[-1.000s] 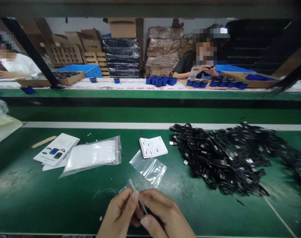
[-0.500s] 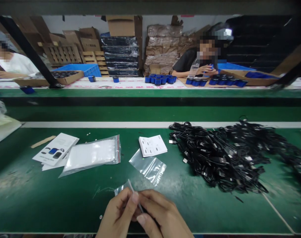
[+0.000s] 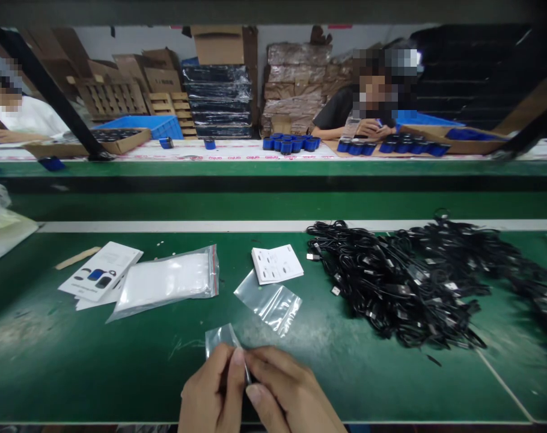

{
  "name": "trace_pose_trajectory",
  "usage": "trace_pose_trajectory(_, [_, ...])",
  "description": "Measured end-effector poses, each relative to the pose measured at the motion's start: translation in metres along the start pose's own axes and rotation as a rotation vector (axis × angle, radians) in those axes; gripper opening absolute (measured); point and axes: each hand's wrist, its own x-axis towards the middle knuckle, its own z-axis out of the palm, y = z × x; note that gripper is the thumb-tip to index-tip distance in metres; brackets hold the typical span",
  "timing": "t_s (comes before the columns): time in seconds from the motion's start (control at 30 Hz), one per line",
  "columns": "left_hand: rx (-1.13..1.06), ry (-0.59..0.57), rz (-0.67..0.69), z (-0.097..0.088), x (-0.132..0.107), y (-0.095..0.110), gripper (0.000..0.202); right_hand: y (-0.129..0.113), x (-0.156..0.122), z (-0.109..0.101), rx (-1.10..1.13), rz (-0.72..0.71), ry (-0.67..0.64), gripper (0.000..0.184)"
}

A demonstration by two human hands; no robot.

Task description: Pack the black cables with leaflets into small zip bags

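Note:
My left hand (image 3: 213, 388) and my right hand (image 3: 289, 388) meet near the front edge of the green bench. Between their thumbs and fingers they pinch a small clear plastic bag (image 3: 220, 338), its far part standing out past my left fingers. What the bag holds, if anything, is hidden by my hands. Just beyond lies another clear zip bag (image 3: 270, 302), flat, partly under a small stack of printed leaflets (image 3: 278, 264). To the left rests a larger clear bag with a red seal line (image 3: 169, 279), filled with white contents.
A heap of black USB cables (image 3: 391, 282) covers the right side. Printed cards (image 3: 100, 270) and a tan strip (image 3: 78, 257) lie left. Across the bench, two people sit behind blue-and-black round items (image 3: 291, 143), cardboard trays (image 3: 129, 143) and blue crates (image 3: 163, 126).
More of the bag now shows beyond my left fingers, and it has turned to face up a little. Both hands keep their pinch, shifting only slightly.

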Motion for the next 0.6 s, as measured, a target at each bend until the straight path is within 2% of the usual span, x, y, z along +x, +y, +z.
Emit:
trace_pose_trajectory(0.1, [0.125,0.033,0.159,-0.001,0.002,-0.002,0.026,-0.002,0.002,0.002,-0.021,0.025,0.017,0.033])
trace_pose_trajectory(0.2, [0.121,0.001,0.258,0.001,0.004,0.0,0.022,-0.004,0.005,0.001,-0.03,0.066,0.038,0.031])
trace_pose_trajectory(0.37, [-0.021,0.05,0.199,0.009,0.002,0.007,0.022,-0.005,0.008,-0.005,-0.049,0.082,0.044,0.028])
trace_pose_trajectory(0.5, [-0.09,-0.033,0.113,0.006,0.005,0.008,0.027,0.0,0.007,-0.002,-0.153,0.091,0.063,0.024])
trace_pose_trajectory(0.6, [-0.095,-0.059,0.057,0.003,0.006,0.007,0.032,0.007,0.007,0.009,-0.337,0.077,0.115,0.021])
